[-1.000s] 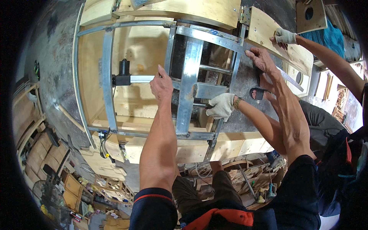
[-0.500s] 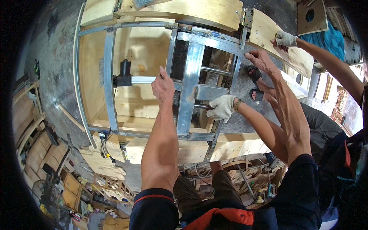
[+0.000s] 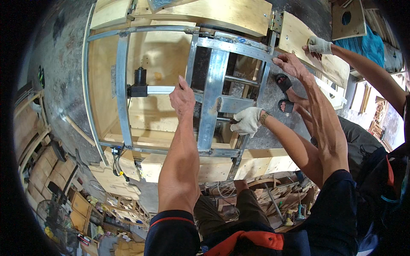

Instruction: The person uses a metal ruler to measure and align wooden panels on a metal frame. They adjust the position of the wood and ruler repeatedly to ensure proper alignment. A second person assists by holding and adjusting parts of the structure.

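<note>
A welded grey metal frame (image 3: pixel 216 96) lies across a pale plywood box (image 3: pixel 160 55). A linear actuator with a black motor (image 3: pixel 140 77) and a silver tube (image 3: pixel 159 89) runs along its middle. My left hand (image 3: pixel 183 99) is closed around the tube's right part, thumb pointing up. My right hand (image 3: pixel 292 67) is at the frame's upper right corner, its bent fingers hooked on the edge. A co-worker's gloved hand (image 3: pixel 247 121) grips a steel rod near the frame's lower right. Their other gloved hand (image 3: pixel 319 45) holds a plywood panel (image 3: pixel 314 49).
Black wires with a connector (image 3: pixel 117 160) hang at the frame's lower left. The co-worker's sandalled feet (image 3: pixel 285 105) stand right of the frame. Wood offcuts (image 3: pixel 273 198) lie behind my legs, and a blue cloth (image 3: pixel 367 49) is at upper right.
</note>
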`<move>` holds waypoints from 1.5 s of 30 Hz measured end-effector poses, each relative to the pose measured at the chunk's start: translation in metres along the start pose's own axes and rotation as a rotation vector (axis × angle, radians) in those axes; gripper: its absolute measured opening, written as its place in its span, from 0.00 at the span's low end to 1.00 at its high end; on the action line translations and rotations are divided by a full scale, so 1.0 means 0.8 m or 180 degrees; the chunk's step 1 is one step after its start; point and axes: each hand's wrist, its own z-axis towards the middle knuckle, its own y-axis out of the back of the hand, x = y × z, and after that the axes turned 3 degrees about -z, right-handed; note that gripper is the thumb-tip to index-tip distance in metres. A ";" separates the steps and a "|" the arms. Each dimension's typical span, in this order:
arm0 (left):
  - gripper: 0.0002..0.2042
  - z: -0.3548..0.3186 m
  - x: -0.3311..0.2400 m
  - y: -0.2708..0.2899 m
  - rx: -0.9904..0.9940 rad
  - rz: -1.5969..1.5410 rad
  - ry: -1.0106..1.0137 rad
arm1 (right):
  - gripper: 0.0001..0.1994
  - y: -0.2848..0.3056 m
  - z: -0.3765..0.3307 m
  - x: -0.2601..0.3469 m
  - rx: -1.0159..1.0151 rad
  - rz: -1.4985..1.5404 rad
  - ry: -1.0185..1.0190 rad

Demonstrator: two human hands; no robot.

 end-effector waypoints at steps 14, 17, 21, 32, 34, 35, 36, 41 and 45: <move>0.34 -0.001 -0.003 0.006 0.0071 0.0115 0.0170 | 0.21 0.005 -0.031 -0.008 0.0529 0.0646 0.0184; 0.34 0.003 -0.003 -0.002 0.0095 0.0124 0.0142 | 0.15 0.010 -0.038 -0.052 0.0618 -0.0867 0.0981; 0.34 0.002 0.006 0.015 0.0047 0.0128 0.0238 | 0.21 -0.124 -0.037 -0.023 0.2852 0.1252 0.0650; 0.35 0.001 -0.001 0.008 0.0050 0.0100 0.0184 | 0.31 -0.315 -0.059 0.038 0.5308 0.4385 -0.3667; 0.35 0.003 -0.004 0.002 0.0079 0.0159 0.0120 | 0.29 -0.312 -0.057 0.033 0.5782 0.4431 -0.3068; 0.35 0.004 -0.002 0.002 0.0083 0.0212 0.0099 | 0.28 -0.313 -0.057 0.034 0.6027 0.4444 -0.2744; 0.35 0.004 -0.002 0.001 0.0057 0.0216 0.0102 | 0.28 -0.313 -0.055 0.034 0.6123 0.4466 -0.2538; 0.35 0.004 0.001 -0.003 0.0024 0.0162 0.0053 | 0.26 -0.277 -0.047 0.024 0.5327 0.3855 -0.2059; 0.35 0.003 -0.002 -0.001 0.0059 0.0190 0.0178 | 0.25 -0.271 -0.053 0.033 0.4967 0.3441 -0.1803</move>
